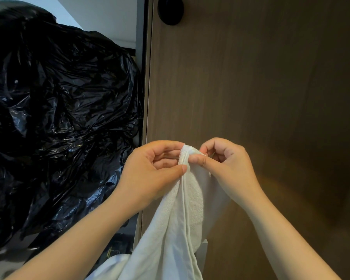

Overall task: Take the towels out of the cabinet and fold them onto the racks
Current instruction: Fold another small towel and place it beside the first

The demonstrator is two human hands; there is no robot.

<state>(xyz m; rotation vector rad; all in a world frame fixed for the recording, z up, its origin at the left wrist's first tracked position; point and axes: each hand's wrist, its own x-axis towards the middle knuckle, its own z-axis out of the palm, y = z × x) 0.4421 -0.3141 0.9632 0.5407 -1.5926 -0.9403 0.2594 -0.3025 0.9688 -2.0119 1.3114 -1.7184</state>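
A white towel (182,215) hangs down from both of my hands in the lower middle of the head view. My left hand (156,170) pinches its top hem between thumb and fingers. My right hand (224,166) pinches the same top edge right beside it, fingers curled. The two hands almost touch at the towel's corner. The rest of the towel drapes down between my forearms and runs out of the bottom of the frame. No rack is in view.
A brown wooden cabinet door (261,87) fills the right side, with a round black knob (171,10) at its top. To the left, large crumpled black plastic bags (59,108) fill the open compartment beside the door's edge.
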